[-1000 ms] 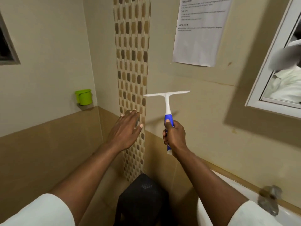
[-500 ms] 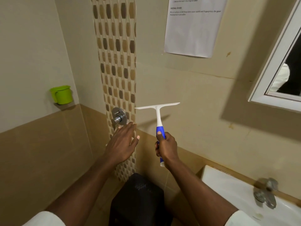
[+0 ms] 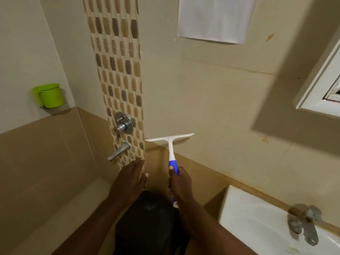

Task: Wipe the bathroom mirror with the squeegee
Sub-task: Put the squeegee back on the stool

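My right hand (image 3: 179, 183) grips the blue handle of a white squeegee (image 3: 170, 142), held upright with its blade level in front of the beige wall. My left hand (image 3: 131, 178) is flat with fingers extended, just left of the squeegee, below the wall taps, and holds nothing. The white-framed mirror (image 3: 320, 89) shows only as a corner at the right edge, well above and to the right of the squeegee.
A white sink (image 3: 257, 219) with a metal tap (image 3: 303, 224) is at the lower right. A black stool (image 3: 147, 223) stands below my hands. Shower valve (image 3: 122, 125) and lever (image 3: 119, 153) sit on the mosaic strip. A green mug (image 3: 48, 95) rests on the left ledge. Paper sheet (image 3: 215, 17) hangs above.
The view has tilted downward, so both hands and the squeegee sit lower in frame. The shower valve and lever have come into sight, and less of the mirror shows.
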`<state>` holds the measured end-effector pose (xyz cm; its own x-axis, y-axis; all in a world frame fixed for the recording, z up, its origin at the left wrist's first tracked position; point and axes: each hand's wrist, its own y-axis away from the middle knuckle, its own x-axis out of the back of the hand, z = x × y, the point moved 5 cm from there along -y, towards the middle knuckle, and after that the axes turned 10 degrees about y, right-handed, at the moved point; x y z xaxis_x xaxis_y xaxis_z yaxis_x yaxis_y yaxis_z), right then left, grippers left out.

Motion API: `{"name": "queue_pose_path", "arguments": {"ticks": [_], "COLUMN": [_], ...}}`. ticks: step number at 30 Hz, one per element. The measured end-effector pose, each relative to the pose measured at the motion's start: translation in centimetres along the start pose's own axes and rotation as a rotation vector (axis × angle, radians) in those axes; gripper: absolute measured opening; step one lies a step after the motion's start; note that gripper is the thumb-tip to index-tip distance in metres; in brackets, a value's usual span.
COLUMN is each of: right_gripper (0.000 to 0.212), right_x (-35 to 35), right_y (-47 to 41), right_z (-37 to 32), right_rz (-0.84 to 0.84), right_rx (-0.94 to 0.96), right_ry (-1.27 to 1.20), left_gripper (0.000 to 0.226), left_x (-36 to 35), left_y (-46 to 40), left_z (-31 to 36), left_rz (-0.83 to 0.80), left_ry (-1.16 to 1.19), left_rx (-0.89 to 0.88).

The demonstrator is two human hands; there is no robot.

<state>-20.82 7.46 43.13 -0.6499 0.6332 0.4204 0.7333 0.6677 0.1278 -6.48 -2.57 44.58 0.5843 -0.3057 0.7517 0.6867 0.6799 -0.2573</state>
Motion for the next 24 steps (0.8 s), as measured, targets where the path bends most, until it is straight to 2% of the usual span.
{"name": "queue_pose_path", "arguments": {"ticks": [9, 17, 20, 24], "right_gripper": [0.038, 0.036, 0.03, 0.032], "right_x": [-5.0, -11.9, -13.4, -15.7], "right_y": [-2.4, -4.0, -4.2, -4.6], "right_z": [9.1, 18.4, 21.1, 24.7], "right_rz": [-0.13, -0.177, -0.152, -0.138], "right_rx": [-0.2, -0.433, -0.482, -0.522], "right_ry": [0.067, 0.176, 0.178, 0.222], "left_gripper": [0.053, 0.057, 0.058, 0.058], "left_x": [-7.4, -12.6, -14.3, -16.5], "left_y": [2.6, 6.9, 8.1, 9.3], "left_z": [-6.4, -12.8, -14.4, -16.6], "left_rz": [-0.077, -0.167, -0.212, -0.222], "left_ry": [-0.043, -0.066, -0.055, -0.054], "left_rx": [0.156, 0.328, 0.37, 0.405]}}
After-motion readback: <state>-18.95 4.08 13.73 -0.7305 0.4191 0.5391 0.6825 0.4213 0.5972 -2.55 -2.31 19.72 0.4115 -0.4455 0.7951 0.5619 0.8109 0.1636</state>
